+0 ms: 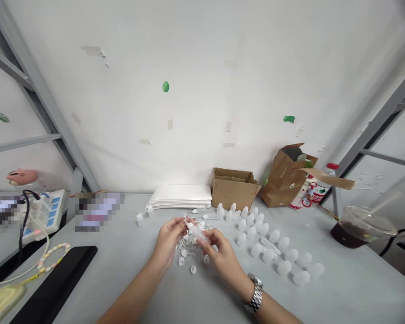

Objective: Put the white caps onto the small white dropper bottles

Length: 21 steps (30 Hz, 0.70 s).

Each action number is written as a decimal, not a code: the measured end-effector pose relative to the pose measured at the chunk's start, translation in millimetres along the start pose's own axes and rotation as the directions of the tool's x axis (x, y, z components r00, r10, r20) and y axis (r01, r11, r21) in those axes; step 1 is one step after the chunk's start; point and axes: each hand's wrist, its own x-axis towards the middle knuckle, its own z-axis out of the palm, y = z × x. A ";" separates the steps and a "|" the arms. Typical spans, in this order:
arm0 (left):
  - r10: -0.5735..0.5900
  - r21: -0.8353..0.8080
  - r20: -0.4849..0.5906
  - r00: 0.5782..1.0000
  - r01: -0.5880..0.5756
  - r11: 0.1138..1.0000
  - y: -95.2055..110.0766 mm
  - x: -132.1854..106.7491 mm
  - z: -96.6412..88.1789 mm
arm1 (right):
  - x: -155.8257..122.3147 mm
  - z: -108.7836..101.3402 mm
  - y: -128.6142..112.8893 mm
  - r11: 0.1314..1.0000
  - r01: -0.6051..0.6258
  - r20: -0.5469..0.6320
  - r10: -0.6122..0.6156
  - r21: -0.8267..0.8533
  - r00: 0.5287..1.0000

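My left hand (168, 240) and my right hand (221, 256) hold a translucent plastic dropper bottle (196, 231) between them above the grey table (121, 288). Its tip end points toward my left hand. Under my hands lies a tangle of small white caps with tethers (185, 247), and one loose cap (193, 270) sits nearer to me. To the right stand several rows of white plastic bottles (270, 243). A metal wristwatch (254, 294) circles my right wrist.
A cardboard box (234, 189), a stack of white sheets (178, 195) and a brown paper bag (286, 180) stand along the wall. A plastic cup with dark liquid (361, 227) is at the right edge. A power strip (45, 213) and a black pad (54, 288) lie left.
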 end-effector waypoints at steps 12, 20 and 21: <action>0.021 -0.077 0.034 0.999 -0.019 0.997 -1.0 -1.8 2.7 | -1.7 1.0 -4.1 0.998 0.012 0.000 -0.012 -0.067 1.000; 0.010 -0.123 0.065 0.998 -0.002 0.992 -0.8 -1.3 3.0 | -0.6 0.7 -3.6 0.998 0.012 -0.036 -0.014 -0.061 0.999; 0.008 -0.157 0.040 0.999 -0.002 0.988 -0.7 0.8 1.2 | 0.3 0.6 -3.5 1.000 -0.001 -0.022 0.000 -0.014 1.000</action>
